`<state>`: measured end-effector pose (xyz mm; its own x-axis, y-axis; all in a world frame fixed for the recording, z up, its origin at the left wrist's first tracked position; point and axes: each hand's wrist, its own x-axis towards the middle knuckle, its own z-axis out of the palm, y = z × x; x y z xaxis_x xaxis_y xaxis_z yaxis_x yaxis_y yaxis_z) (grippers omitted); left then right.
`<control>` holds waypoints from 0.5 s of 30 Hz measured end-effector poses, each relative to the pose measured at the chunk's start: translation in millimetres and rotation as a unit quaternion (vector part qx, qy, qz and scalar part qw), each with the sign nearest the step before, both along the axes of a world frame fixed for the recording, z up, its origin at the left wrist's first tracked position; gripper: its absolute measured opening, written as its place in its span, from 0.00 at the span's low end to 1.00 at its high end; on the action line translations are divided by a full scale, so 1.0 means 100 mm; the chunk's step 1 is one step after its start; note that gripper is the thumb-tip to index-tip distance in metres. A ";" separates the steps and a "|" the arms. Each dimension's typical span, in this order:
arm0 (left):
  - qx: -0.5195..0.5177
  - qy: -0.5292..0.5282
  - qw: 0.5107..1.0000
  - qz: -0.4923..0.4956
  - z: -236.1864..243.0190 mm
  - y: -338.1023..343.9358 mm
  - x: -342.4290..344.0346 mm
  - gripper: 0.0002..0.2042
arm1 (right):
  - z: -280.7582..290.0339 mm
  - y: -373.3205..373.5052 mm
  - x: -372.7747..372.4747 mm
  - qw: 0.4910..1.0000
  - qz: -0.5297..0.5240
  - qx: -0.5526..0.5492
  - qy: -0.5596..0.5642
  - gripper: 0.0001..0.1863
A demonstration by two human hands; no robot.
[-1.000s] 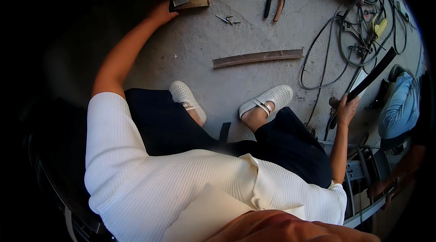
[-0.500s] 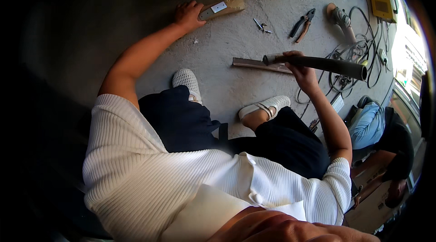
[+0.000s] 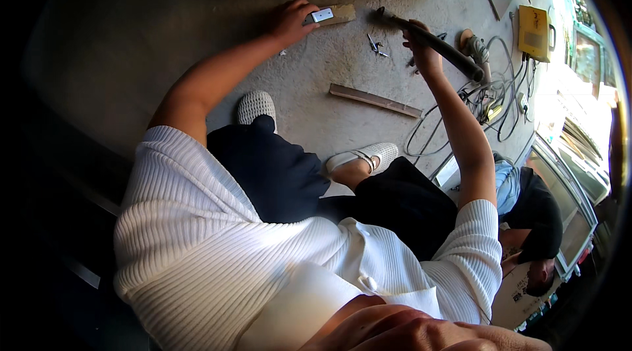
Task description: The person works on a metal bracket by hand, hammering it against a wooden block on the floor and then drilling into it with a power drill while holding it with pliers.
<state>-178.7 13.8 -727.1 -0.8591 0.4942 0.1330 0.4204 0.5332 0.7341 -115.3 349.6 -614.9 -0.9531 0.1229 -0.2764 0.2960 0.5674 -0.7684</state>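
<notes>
My left hand is closed on one end of a pale wooden block lying on the concrete floor. A small silvery metal plate with holes rests on that block, against my fingers. My right hand grips a hammer-like tool with a dark tubular handle. Its narrow far end hangs to the right of the block, apart from it; the shape of that end is blurred. Several small screw-like metal pieces lie on the floor between my hands. Pliers behind my right hand are mostly hidden.
A flat strip lies on the floor before my feet. To the right are tangled cables, an angle-grinder-like tool and a yellow box-shaped machine. Another person crouches at lower right beside cardboard.
My right hand has carried the tool up and leftward, tilting it, so its far end is nearer the block. My left hand stays on the block. The view has shifted slightly.
</notes>
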 end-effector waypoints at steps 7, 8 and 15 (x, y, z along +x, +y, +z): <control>0.066 0.004 0.998 -0.006 -0.08 -0.05 -0.01 0.17 | 0.05 -0.14 0.17 0.957 -0.081 -0.250 -0.122 0.21; 0.074 0.009 0.997 -0.009 -0.11 -0.05 -0.02 0.17 | 0.07 -0.17 0.20 0.940 -0.104 -0.299 -0.127 0.21; 0.046 0.043 0.998 0.015 -0.06 -0.03 0.00 0.17 | -0.23 -0.24 0.41 0.610 -0.263 -0.727 -0.173 0.22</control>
